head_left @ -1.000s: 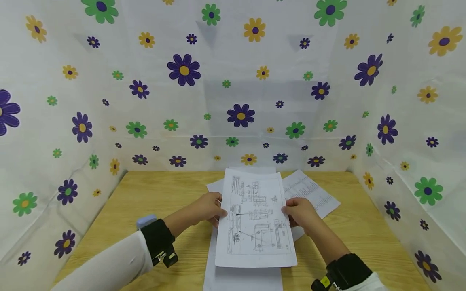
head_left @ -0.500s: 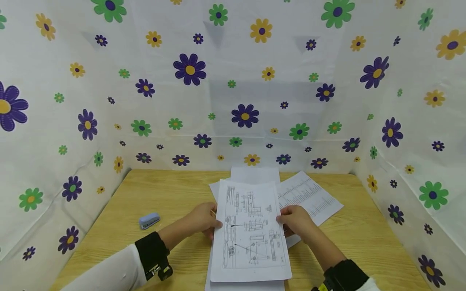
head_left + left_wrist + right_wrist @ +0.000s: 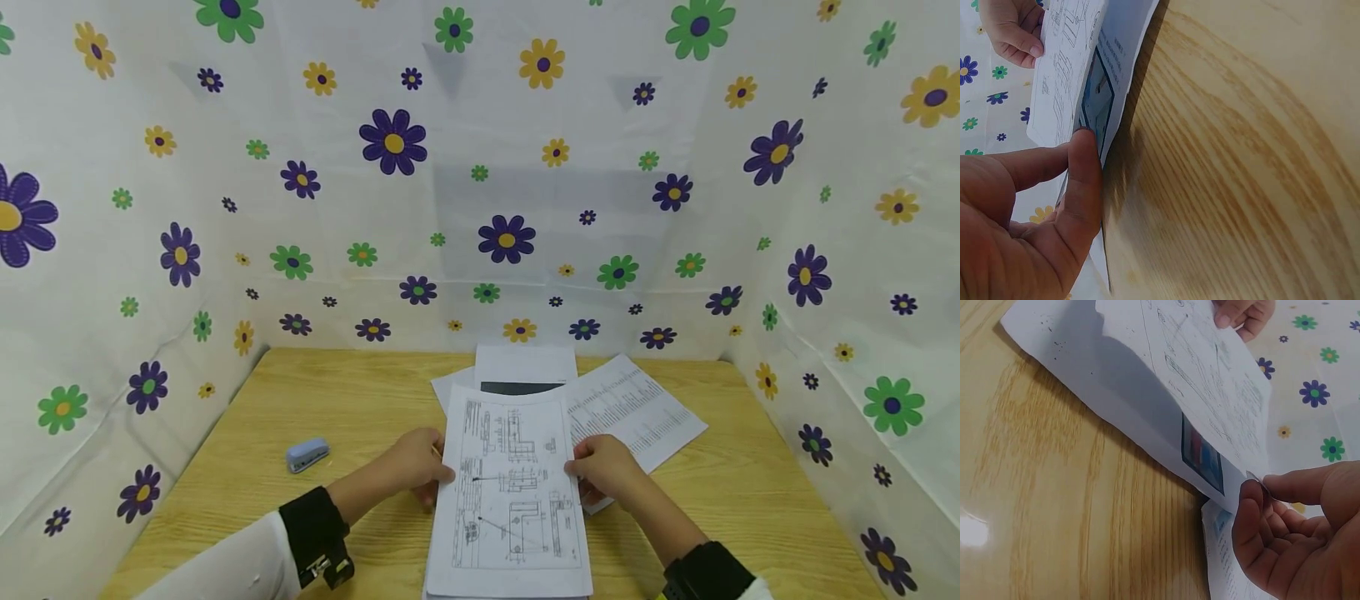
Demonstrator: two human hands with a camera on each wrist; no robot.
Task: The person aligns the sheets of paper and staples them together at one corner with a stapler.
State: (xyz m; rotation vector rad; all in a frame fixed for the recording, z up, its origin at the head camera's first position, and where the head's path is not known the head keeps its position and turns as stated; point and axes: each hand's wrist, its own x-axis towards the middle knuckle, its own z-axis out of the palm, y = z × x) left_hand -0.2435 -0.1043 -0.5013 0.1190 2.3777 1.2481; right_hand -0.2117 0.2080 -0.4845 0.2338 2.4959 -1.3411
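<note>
White rectangular paper sheet (image 3: pixel 510 500) with line drawings is above the yellow-brown wooden bench (image 3: pixel 757 483), near centre, side edges pinched by left hand (image 3: pixel 414 462) and right hand (image 3: pixel 606 468); likely light, floppy, best held there.

Head camera: above, facing forward and down over the counter (image 3: pixel 712 517) to the flower-print backdrop (image 3: pixel 480 200). Wrist cameras: close, low, aimed at the left hand (image 3: pixel 1047 250) and right hand (image 3: pixel 1300 544) respectively. All views share the drawing sheet (image 3: pixel 510 492) and both hands.
</note>
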